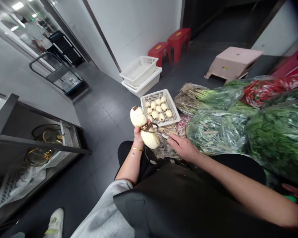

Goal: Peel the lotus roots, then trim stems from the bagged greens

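Hands (pixel 182 147) around lotus root (pixel 150 138); whitish pieces (pixel 158 108) in basket (pixel 175 113).

Lotus root (pixel 150 139): two plump, cream-coloured segments joined at a dark, fibrous node; brown patch at the upper end. Tilted, upper end to the left, lower segment to the right; held up off the floor, gripped near the node by the left hand (pixel 138 135). Hand tool (pixel 165 135): slim, greyish near the grip, held in the right hand (pixel 185 148), pointed at the node. Dark curved strip seen between them; to which it belongs cannot be told.
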A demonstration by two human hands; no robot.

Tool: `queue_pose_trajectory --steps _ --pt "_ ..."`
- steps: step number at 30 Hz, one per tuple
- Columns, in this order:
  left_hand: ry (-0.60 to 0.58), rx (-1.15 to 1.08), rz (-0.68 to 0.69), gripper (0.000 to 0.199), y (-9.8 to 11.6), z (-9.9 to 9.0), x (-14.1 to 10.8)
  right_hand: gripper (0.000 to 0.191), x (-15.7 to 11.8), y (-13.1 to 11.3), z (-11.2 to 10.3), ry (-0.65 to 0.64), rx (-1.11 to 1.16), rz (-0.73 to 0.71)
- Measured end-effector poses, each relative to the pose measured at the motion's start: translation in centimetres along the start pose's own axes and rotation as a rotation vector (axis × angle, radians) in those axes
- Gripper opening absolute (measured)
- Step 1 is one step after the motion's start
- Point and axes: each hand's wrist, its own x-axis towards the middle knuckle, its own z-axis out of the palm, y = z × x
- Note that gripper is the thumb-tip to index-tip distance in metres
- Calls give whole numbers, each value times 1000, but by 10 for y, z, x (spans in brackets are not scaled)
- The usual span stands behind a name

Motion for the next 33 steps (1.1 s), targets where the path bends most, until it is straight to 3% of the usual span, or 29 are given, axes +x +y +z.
queue_pose_trajectory --steps 2,6,8,10,13,16,19,21,23,25,27,30,33 --pt "20 4 26 60 2 1 0 38 -8 2 6 -35 1 24" --pt "59 -27 42 60 7 -1 2 38 -50 32 6 -92 10 134" --pt "110 -48 16 58 7 0 3 38 -46 32 -3 -66 43 150" --pt "136 -58 -16 51 6 3 2 39 -25 17 -9 -45 71 120" --pt "111 -94 -4 43 9 7 2 40 -4 -3 -5 -77 113 53" --pt "99 -145 72 46 17 4 5 41 -28 13 7 -140 174 55" --pt "94 -155 67 52 21 -1 8 41 -51 34 2 -113 199 94" --pt "84 -141 16 53 20 0 6 41 -36 27 -8 -61 181 88" --pt "56 -127 -45 57 18 4 3 39 -1 3 -16 -37 168 37" --pt "4 -133 -69 66 16 11 -1 37 32 -23 -15 -34 176 -34" --pt "-58 -157 -30 71 16 17 -3 36 42 -34 -6 -48 185 -65" --pt "-86 -170 21 72 16 21 -4 37 1 -9 6 -93 177 -5" --pt "-46 -155 -39 77 15 21 -2 37 -57 31 -4 -170 160 102"
